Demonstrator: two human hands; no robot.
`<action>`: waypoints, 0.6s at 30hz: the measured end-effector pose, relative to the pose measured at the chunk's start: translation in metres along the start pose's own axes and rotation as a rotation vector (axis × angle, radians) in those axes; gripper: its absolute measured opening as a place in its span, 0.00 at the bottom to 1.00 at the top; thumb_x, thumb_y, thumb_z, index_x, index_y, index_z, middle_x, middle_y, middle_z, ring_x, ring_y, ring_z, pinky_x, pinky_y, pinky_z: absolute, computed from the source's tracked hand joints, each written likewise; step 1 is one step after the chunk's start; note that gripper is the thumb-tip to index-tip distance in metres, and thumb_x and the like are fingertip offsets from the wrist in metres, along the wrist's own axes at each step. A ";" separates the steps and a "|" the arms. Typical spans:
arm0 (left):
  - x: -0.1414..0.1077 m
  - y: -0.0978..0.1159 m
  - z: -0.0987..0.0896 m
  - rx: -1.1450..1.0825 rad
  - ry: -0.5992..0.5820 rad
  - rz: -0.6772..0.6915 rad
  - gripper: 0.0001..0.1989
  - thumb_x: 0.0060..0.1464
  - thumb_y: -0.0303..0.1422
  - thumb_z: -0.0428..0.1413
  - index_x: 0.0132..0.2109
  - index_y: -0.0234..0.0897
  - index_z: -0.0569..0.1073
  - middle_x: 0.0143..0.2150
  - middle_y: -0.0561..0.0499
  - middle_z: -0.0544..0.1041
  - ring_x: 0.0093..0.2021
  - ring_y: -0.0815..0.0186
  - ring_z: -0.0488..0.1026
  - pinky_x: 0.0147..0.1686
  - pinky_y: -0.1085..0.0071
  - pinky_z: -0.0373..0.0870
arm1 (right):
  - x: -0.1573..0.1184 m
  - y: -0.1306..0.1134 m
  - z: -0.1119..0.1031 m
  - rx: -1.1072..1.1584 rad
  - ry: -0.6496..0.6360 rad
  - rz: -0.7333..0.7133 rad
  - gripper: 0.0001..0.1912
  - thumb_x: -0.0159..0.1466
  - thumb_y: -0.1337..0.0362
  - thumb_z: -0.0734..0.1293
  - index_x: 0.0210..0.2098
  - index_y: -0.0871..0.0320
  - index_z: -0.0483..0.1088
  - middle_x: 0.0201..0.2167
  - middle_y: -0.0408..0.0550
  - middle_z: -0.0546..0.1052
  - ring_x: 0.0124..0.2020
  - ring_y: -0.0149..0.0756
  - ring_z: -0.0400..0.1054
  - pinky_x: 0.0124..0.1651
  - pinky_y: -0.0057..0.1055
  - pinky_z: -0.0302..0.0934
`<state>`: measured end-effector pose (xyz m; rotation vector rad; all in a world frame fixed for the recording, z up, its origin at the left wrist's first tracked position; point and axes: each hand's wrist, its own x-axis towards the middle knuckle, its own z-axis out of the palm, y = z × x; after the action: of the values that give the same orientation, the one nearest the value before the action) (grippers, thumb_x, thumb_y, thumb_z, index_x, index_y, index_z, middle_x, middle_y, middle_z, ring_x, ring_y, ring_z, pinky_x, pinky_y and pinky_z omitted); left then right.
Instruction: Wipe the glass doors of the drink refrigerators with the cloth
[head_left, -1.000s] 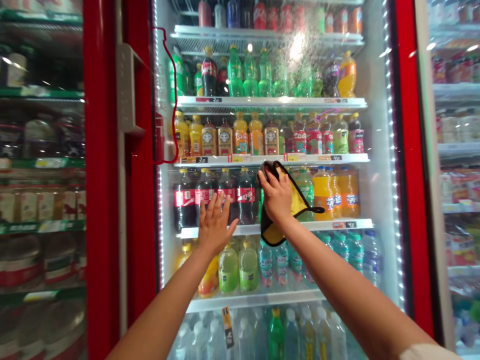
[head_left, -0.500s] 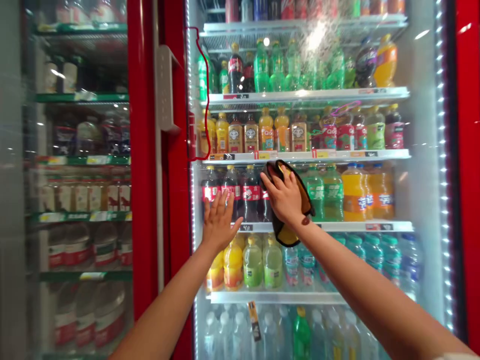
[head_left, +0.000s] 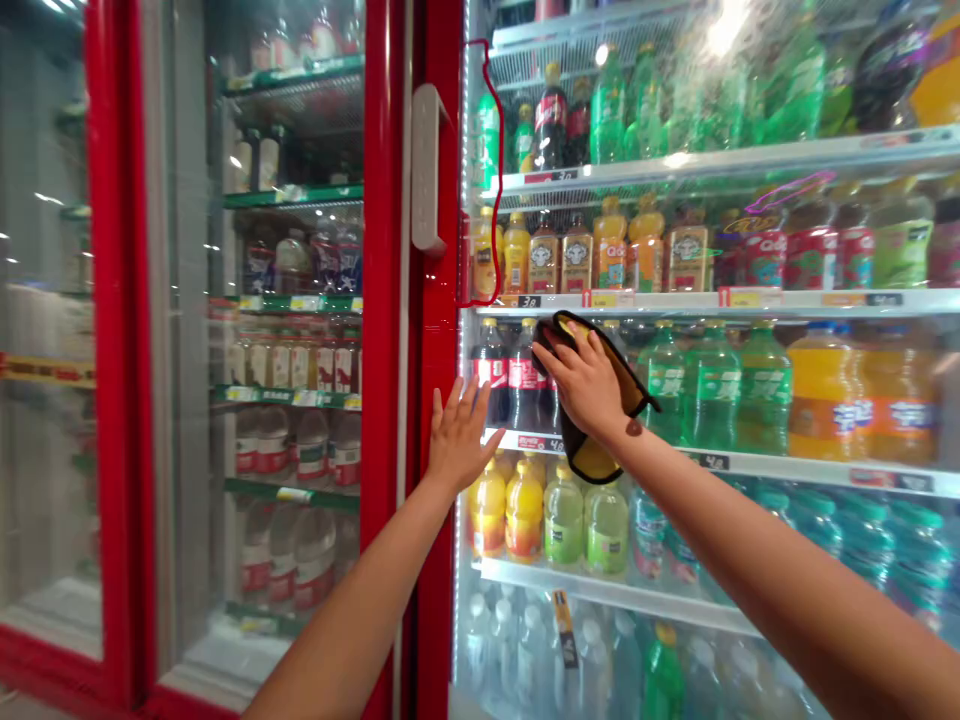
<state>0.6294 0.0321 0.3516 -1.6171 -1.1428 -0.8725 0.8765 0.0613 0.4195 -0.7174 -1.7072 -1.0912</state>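
My right hand point(head_left: 585, 385) lies over a dark-edged cloth point(head_left: 596, 458) with a yellow-brown face, pressing it to the glass door point(head_left: 525, 610) of a drinks fridge. Its fingers rest on the upper part of the cloth, which hangs loosely below the palm. My left hand point(head_left: 459, 430) is spread with fingers apart at the door's left edge, over the red frame point(head_left: 435, 345) and the start of the glass; whether it touches is hard to tell. Cola bottles point(head_left: 491, 375) stand behind the glass near both hands.
A white door handle point(head_left: 429, 170) sticks out above my left hand. A thin red outline point(head_left: 499, 180) marks the glass. Green soda bottles point(head_left: 712, 385) and orange soda bottles point(head_left: 821, 390) fill the shelf to the right. Another red-framed fridge point(head_left: 379, 250) stands left.
The view has turned left, so the fridge appears farther right. Both hands have shifted left along the door, my left hand reaching the red frame and the cloth moving with my right hand.
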 end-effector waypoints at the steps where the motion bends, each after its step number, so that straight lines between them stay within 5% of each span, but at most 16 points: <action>1: -0.001 -0.004 -0.001 0.008 0.002 -0.011 0.38 0.66 0.46 0.50 0.76 0.35 0.49 0.76 0.40 0.55 0.77 0.51 0.45 0.75 0.44 0.35 | 0.013 -0.010 0.006 0.010 0.007 0.001 0.26 0.72 0.70 0.59 0.67 0.51 0.66 0.65 0.52 0.72 0.75 0.53 0.47 0.74 0.58 0.44; 7: -0.010 -0.021 -0.008 0.042 -0.018 -0.049 0.38 0.66 0.46 0.51 0.75 0.34 0.53 0.76 0.40 0.55 0.77 0.50 0.46 0.75 0.45 0.36 | 0.060 -0.068 0.059 0.160 -0.068 -0.064 0.23 0.74 0.67 0.58 0.64 0.46 0.70 0.68 0.46 0.69 0.75 0.48 0.49 0.74 0.59 0.44; 13: -0.020 -0.033 -0.010 0.077 -0.013 -0.064 0.36 0.67 0.46 0.49 0.74 0.32 0.55 0.76 0.40 0.56 0.77 0.50 0.47 0.75 0.46 0.38 | 0.063 -0.062 0.071 0.255 -0.171 -0.290 0.21 0.73 0.65 0.60 0.61 0.41 0.72 0.65 0.40 0.72 0.74 0.42 0.53 0.76 0.53 0.43; 18: -0.024 -0.033 -0.011 0.102 -0.015 -0.042 0.37 0.67 0.47 0.50 0.75 0.32 0.53 0.76 0.40 0.56 0.77 0.52 0.45 0.75 0.47 0.38 | 0.082 -0.069 0.078 0.266 -0.115 -0.159 0.24 0.74 0.68 0.56 0.64 0.44 0.69 0.68 0.44 0.69 0.75 0.46 0.50 0.75 0.57 0.44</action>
<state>0.5901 0.0188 0.3428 -1.5231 -1.2159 -0.8171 0.7566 0.1015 0.4605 -0.4899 -1.9898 -0.9189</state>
